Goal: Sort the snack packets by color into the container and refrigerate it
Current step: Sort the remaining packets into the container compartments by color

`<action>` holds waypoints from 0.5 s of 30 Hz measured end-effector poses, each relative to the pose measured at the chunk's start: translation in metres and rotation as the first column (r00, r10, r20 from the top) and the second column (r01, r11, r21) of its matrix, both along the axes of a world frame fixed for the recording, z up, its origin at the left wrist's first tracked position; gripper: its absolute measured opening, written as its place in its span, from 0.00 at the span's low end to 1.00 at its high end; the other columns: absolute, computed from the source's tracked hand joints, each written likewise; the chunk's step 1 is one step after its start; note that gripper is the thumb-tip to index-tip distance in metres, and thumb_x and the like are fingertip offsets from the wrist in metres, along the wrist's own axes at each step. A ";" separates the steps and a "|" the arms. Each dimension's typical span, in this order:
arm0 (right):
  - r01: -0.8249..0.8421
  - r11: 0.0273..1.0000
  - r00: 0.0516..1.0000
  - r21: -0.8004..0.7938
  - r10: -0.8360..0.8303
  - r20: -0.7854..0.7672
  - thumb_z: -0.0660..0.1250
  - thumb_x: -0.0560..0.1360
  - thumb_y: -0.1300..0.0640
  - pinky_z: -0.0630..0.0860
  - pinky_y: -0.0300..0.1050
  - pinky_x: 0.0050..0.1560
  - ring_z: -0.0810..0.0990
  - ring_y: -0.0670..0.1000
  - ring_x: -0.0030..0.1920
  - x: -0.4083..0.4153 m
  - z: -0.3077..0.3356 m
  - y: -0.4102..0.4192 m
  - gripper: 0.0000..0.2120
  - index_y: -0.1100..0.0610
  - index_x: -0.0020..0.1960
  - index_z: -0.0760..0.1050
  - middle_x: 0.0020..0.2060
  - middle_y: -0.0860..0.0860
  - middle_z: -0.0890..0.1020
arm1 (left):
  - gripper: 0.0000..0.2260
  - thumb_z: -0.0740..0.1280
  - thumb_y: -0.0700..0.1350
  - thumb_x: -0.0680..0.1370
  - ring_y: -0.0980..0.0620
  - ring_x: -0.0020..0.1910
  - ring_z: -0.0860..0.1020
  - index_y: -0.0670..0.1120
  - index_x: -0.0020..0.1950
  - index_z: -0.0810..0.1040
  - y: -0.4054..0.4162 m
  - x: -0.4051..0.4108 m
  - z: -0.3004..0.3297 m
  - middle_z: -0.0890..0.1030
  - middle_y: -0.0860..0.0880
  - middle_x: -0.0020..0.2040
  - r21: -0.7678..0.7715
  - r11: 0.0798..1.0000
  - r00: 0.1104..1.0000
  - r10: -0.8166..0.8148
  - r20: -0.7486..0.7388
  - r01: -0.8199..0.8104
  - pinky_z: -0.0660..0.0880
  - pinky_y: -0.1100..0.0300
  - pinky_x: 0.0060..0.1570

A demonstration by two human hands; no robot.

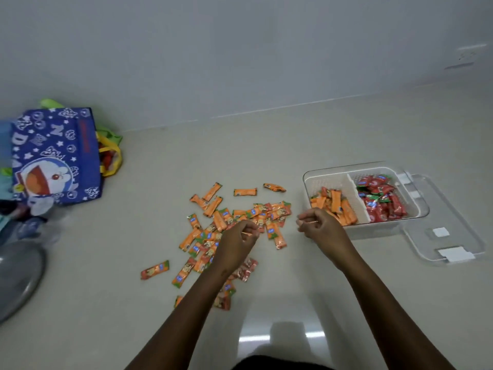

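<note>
Several orange snack packets (234,217) lie scattered on the pale floor in the middle. A clear container (314,177) with a white divider stands to their right. Its left compartment holds orange packets (336,205) and its right compartment holds red packets (381,201). My left hand (236,245) hovers over the pile, fingers curled around a thin orange packet seen edge-on. My right hand (321,227) is between the pile and the container's near left corner, pinching another orange packet edge-on. My left forearm hides part of the pile.
The container's clear lid (450,236) lies flat to its right. A blue cartoon-print bag (53,156) with yellow and green handles lies at the far left, next to a grey round object (16,276). A wall runs along the back.
</note>
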State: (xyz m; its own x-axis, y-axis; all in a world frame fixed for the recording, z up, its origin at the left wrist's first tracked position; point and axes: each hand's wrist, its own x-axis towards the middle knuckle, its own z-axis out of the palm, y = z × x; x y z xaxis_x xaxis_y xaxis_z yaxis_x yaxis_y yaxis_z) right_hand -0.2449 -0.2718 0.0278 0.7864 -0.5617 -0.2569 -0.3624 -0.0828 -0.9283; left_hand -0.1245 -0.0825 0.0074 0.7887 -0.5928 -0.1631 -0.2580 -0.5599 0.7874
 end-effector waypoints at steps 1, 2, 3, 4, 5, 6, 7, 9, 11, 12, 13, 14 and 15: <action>-0.040 0.999 0.999 -0.016 0.039 -0.028 0.67 0.75 0.61 0.75 0.38 0.41 0.81 0.48 0.43 0.007 -0.007 0.018 0.04 0.57 0.50 0.78 0.43 0.51 0.82 | 0.06 0.68 0.44 0.77 0.59 0.43 0.78 0.48 0.53 0.79 0.023 0.005 -0.004 0.80 0.55 0.46 0.009 0.999 0.999 0.038 -0.012 -0.038 0.73 0.68 0.40; -0.076 0.996 0.995 -0.041 0.073 -0.064 0.68 0.74 0.61 0.75 0.38 0.41 0.81 0.48 0.42 0.013 -0.016 0.036 0.04 0.56 0.49 0.78 0.42 0.50 0.82 | 0.05 0.67 0.44 0.77 0.59 0.43 0.78 0.48 0.53 0.79 0.045 0.010 -0.009 0.80 0.55 0.46 0.016 0.997 0.997 0.076 -0.024 -0.076 0.73 0.68 0.40; -0.112 0.991 0.989 -0.072 0.104 -0.104 0.68 0.74 0.60 0.74 0.38 0.41 0.80 0.47 0.42 0.020 -0.027 0.053 0.03 0.55 0.47 0.78 0.41 0.49 0.82 | 0.05 0.67 0.43 0.77 0.59 0.43 0.78 0.48 0.53 0.79 0.066 0.015 -0.014 0.81 0.54 0.46 0.025 0.994 0.993 0.109 -0.034 -0.109 0.73 0.68 0.39; -0.149 0.984 0.980 -0.102 0.133 -0.149 0.68 0.73 0.59 0.73 0.36 0.40 0.79 0.46 0.41 0.026 -0.038 0.068 0.02 0.54 0.46 0.78 0.41 0.47 0.81 | 0.05 0.67 0.43 0.77 0.59 0.43 0.79 0.48 0.52 0.79 0.085 0.020 -0.019 0.81 0.54 0.46 0.035 0.990 0.990 0.137 -0.037 -0.136 0.74 0.66 0.40; -0.188 0.974 0.968 -0.124 0.163 -0.191 0.68 0.73 0.60 0.72 0.33 0.39 0.79 0.44 0.40 0.032 -0.050 0.083 0.02 0.54 0.45 0.77 0.40 0.46 0.81 | 0.05 0.67 0.43 0.77 0.58 0.43 0.79 0.49 0.52 0.79 0.102 0.024 -0.023 0.81 0.54 0.45 0.046 0.986 0.987 0.159 -0.036 -0.157 0.75 0.65 0.41; -0.225 0.964 0.954 -0.139 0.189 -0.231 0.68 0.73 0.61 0.70 0.31 0.37 0.78 0.44 0.39 0.038 -0.062 0.097 0.03 0.55 0.44 0.77 0.39 0.46 0.80 | 0.05 0.67 0.43 0.77 0.57 0.44 0.79 0.49 0.52 0.79 0.118 0.028 -0.028 0.82 0.54 0.45 0.060 0.983 0.984 0.175 -0.034 -0.172 0.76 0.63 0.43; -0.256 0.954 0.941 -0.156 0.209 -0.268 0.67 0.73 0.63 0.70 0.30 0.35 0.78 0.45 0.39 0.044 -0.074 0.110 0.03 0.55 0.44 0.76 0.39 0.47 0.80 | 0.05 0.66 0.42 0.77 0.57 0.44 0.80 0.49 0.51 0.79 0.132 0.031 -0.032 0.82 0.54 0.44 0.075 0.981 0.982 0.184 -0.032 -0.181 0.76 0.63 0.43; -0.293 0.930 0.922 -0.221 0.213 -0.323 0.69 0.72 0.63 0.69 0.36 0.37 0.78 0.48 0.42 0.057 -0.094 0.129 0.04 0.55 0.43 0.75 0.40 0.49 0.79 | 0.05 0.66 0.42 0.77 0.56 0.46 0.80 0.50 0.51 0.79 0.156 0.036 -0.042 0.82 0.55 0.45 0.116 0.977 0.982 0.186 -0.031 -0.181 0.76 0.62 0.45; -0.303 0.904 0.916 -0.303 0.188 -0.355 0.71 0.71 0.61 0.67 0.40 0.40 0.76 0.50 0.43 0.071 -0.106 0.141 0.06 0.56 0.45 0.74 0.42 0.51 0.78 | 0.06 0.66 0.43 0.76 0.55 0.48 0.80 0.49 0.52 0.79 0.173 0.039 -0.050 0.82 0.53 0.47 0.164 0.974 0.986 0.162 -0.026 -0.156 0.77 0.58 0.49; -0.318 0.884 0.910 -0.342 0.185 -0.371 0.72 0.70 0.60 0.67 0.41 0.41 0.75 0.50 0.43 0.078 -0.110 0.144 0.08 0.57 0.46 0.73 0.43 0.52 0.78 | 0.06 0.66 0.43 0.76 0.54 0.48 0.80 0.48 0.53 0.80 0.178 0.040 -0.054 0.83 0.53 0.48 0.180 0.973 0.989 0.149 -0.022 -0.143 0.78 0.57 0.50; -0.348 0.861 0.899 -0.371 0.194 -0.393 0.72 0.70 0.59 0.67 0.42 0.41 0.74 0.51 0.43 0.085 -0.113 0.147 0.10 0.58 0.47 0.73 0.43 0.53 0.78 | 0.07 0.66 0.43 0.76 0.54 0.48 0.81 0.48 0.53 0.80 0.181 0.041 -0.057 0.83 0.53 0.48 0.192 0.973 0.991 0.135 -0.014 -0.130 0.78 0.57 0.50; -0.391 0.836 0.879 -0.385 0.215 -0.426 0.72 0.69 0.59 0.67 0.42 0.41 0.73 0.51 0.43 0.090 -0.115 0.148 0.11 0.58 0.48 0.72 0.43 0.55 0.78 | 0.07 0.66 0.44 0.77 0.54 0.48 0.81 0.48 0.53 0.80 0.182 0.041 -0.058 0.83 0.53 0.48 0.208 0.971 0.993 0.119 0.000 -0.116 0.78 0.58 0.49; -0.433 0.814 0.853 -0.386 0.234 -0.466 0.72 0.70 0.59 0.66 0.42 0.41 0.73 0.52 0.43 0.095 -0.116 0.148 0.12 0.58 0.48 0.71 0.45 0.56 0.79 | 0.07 0.66 0.44 0.77 0.54 0.48 0.80 0.49 0.52 0.80 0.180 0.041 -0.059 0.83 0.53 0.48 0.223 0.970 0.995 0.096 0.015 -0.097 0.77 0.60 0.48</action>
